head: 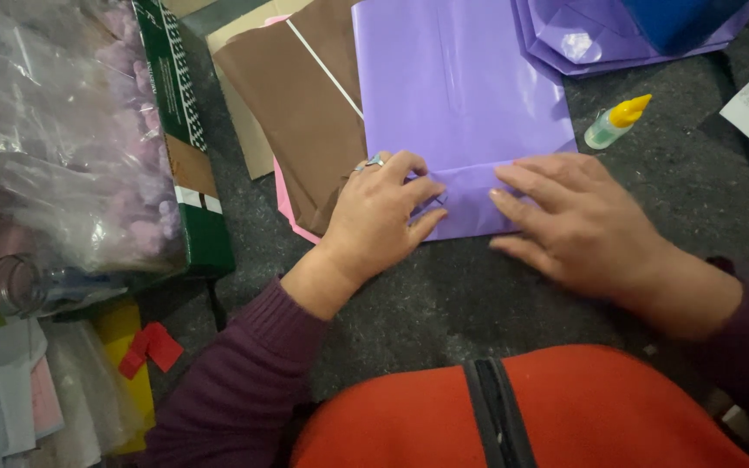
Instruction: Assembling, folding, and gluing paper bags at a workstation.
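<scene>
A purple paper sheet (457, 87) lies flat on the dark grey felt surface (444, 295), its near edge folded up into a strip. My left hand (381, 217), with a ring on one finger, presses the left end of that fold with fingers spread. My right hand (578, 221) lies flat on the fold's right end, fingers pointing left. Neither hand grips anything; both rest palm down on the paper.
A brown paper sheet (301, 104) with pink paper under it lies left of the purple one. A small glue bottle (615, 123) with a yellow cap lies to the right. A green box (185, 147) and plastic bags (54, 130) stand left; more purple paper (582, 35) is behind.
</scene>
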